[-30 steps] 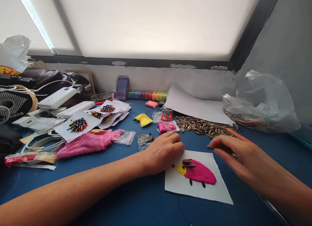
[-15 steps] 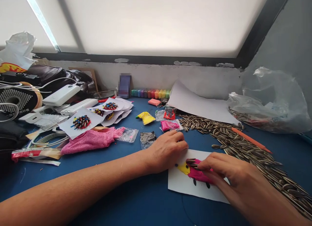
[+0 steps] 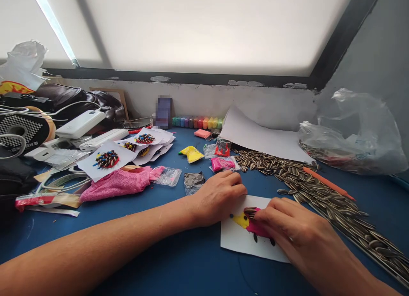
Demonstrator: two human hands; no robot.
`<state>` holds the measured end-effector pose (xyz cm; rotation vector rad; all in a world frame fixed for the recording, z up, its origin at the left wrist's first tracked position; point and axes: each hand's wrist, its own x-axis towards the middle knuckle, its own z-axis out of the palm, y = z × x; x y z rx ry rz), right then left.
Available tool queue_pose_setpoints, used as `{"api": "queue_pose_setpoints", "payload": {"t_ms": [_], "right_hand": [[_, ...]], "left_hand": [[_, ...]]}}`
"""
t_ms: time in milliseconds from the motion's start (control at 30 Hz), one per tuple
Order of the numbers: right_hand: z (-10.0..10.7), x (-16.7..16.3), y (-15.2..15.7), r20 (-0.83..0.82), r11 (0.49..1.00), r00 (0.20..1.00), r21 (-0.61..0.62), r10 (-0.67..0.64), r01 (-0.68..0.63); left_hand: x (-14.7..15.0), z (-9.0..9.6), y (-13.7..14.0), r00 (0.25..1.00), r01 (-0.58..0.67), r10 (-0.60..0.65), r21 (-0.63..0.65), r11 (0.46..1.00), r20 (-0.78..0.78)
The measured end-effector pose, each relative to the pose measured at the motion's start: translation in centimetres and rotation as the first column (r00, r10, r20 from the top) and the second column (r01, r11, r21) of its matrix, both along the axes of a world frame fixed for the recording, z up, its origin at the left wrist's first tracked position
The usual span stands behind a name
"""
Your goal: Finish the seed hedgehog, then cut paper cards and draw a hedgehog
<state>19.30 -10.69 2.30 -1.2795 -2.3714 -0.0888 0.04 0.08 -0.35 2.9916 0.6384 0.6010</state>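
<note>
Pressing with the left hand [image 3: 220, 198] on the upper left edge of a white card [image 3: 236, 242], with the fingers curled close together; not being able to tell of any grip under them. Touching with the right hand [image 3: 292, 223], fingertips set together, the pink clay [image 3: 260, 228] on this card, just beside a few striped seeds [image 3: 251, 211] near the yellow clay [image 3: 240, 220]; not being able to tell of any seed between the fingertips. Having the card flat on the blue table [image 3: 191, 253], under both hands. Seeing at the right a big clear bag [image 3: 354, 151], holding seeds and something red at the bottom, with a long pile of loose seeds [image 3: 306, 176] near it. Noticing beyond the left hand four small clear packets: holding red clay [image 3: 223, 147], bright pink clay [image 3: 223, 164], yellow clay in a lump [image 3: 191, 154], and, nearest to this hand, dark clay [image 3: 193, 181]. Finding beside the pink cloth [image 3: 118, 183] another clear packet [image 3: 169, 176], with pink stuff at one end.
</note>
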Motion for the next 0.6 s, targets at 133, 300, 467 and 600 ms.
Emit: {"api": "queue_pose_setpoints", "payload": {"t_ms": [133,300,467,600], "right_hand": [[0.00,-0.05,0.07,-0.002,1.000,1.000,0.024,0.009,-0.009],[0.24,-0.09,0.10,0.021,1.000,1.000,0.031,0.004,-0.005],[0.32,-0.15,0.13,0.072,0.998,0.997,0.062,0.003,-0.008],[0.37,-0.25,0.11,0.101,0.998,0.995,0.070,-0.004,-0.003]], "left_hand": [[-0.02,-0.17,0.04,1.000,0.002,-0.002,0.005,1.000,0.011],[-0.02,-0.33,0.03,1.000,0.010,-0.011,0.019,1.000,0.030],[-0.05,-0.10,-0.04,1.000,0.004,-0.004,0.007,1.000,0.014],[-0.07,0.13,-0.14,1.000,-0.002,0.002,-0.008,1.000,-0.003]]}}
